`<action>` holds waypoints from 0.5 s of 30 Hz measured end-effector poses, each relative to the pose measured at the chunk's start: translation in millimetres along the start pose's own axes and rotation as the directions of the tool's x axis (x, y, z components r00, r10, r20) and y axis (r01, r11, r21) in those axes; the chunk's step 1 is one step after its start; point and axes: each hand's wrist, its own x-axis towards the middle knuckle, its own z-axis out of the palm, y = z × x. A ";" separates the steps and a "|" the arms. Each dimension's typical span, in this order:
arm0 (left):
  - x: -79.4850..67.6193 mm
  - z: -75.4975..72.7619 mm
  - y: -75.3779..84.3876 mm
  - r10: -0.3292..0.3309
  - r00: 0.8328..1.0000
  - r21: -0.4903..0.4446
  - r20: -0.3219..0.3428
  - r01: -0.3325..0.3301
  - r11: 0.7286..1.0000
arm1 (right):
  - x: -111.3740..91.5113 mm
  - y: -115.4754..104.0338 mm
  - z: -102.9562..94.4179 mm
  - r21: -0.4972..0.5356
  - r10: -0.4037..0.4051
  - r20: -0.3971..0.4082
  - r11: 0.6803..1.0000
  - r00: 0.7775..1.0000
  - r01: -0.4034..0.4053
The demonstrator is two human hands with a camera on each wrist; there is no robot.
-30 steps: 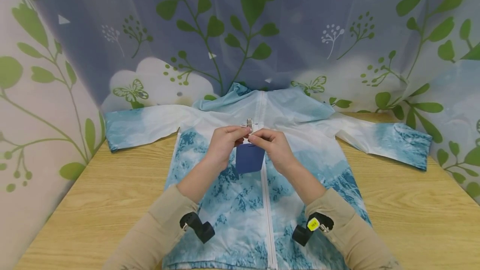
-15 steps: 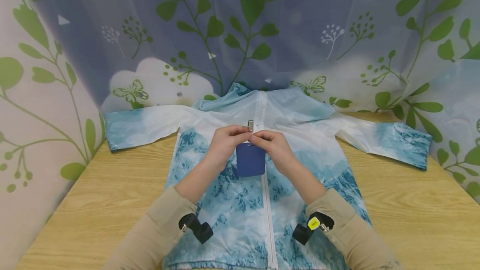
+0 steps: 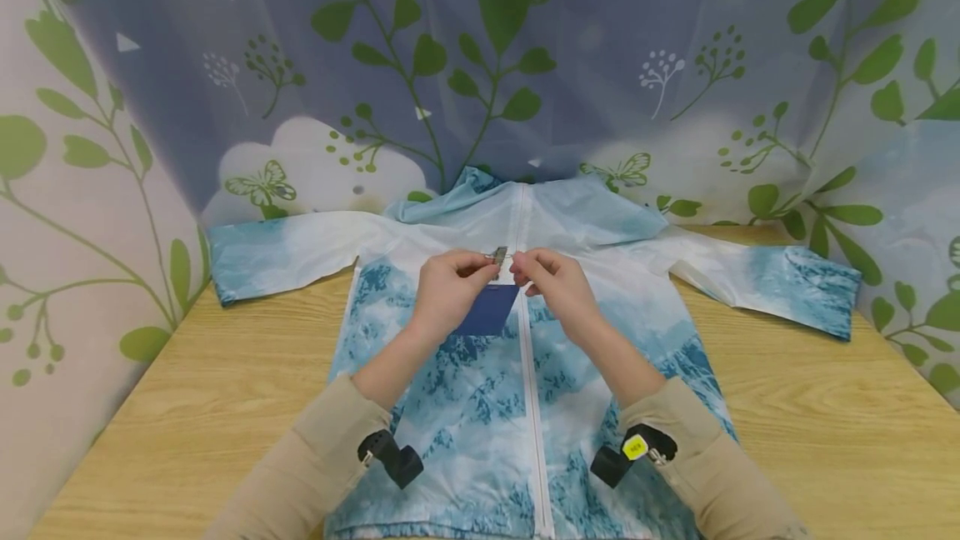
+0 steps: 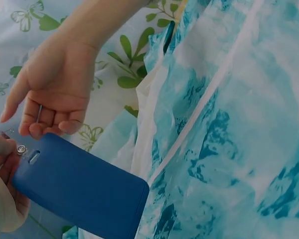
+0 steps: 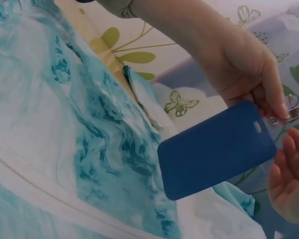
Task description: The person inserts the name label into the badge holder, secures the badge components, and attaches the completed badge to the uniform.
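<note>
My left hand point(image 3: 446, 294) pinches the metal clip point(image 3: 500, 257) and strap of a dark blue badge holder point(image 3: 487, 311). A thin pin wire sticks out from the clip toward the right. Below the fingers the holder hangs tilted, its slot and a round snap point(image 4: 22, 149) showing in the left wrist view. Close beside the clip is my right hand point(image 3: 558, 286). Its thumb and loosely bent fingers stand apart in the left wrist view; whether a fingertip touches the wire is unclear. Under both hands lies a blue and white zip jacket point(image 3: 480, 423), spread flat with its sleeves out.
The jacket lies on a wooden table point(image 3: 247, 390). A curtain point(image 3: 600, 73) printed with leaves and butterflies closes off the back and sides. Each wrist bears a black strapped camera point(image 3: 401, 461).
My right fingers have parted from the left ones and shifted slightly right and up. The badge holder has turned and tilted toward the left; the clip has come into fuller view.
</note>
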 end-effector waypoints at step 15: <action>-2.8 0.6 -6.8 0.340 0.940 0.264 0.008 -0.330 0.906 | -5.2 -8.5 4.2 -0.032 0.030 0.029 0.999 0.999 -0.029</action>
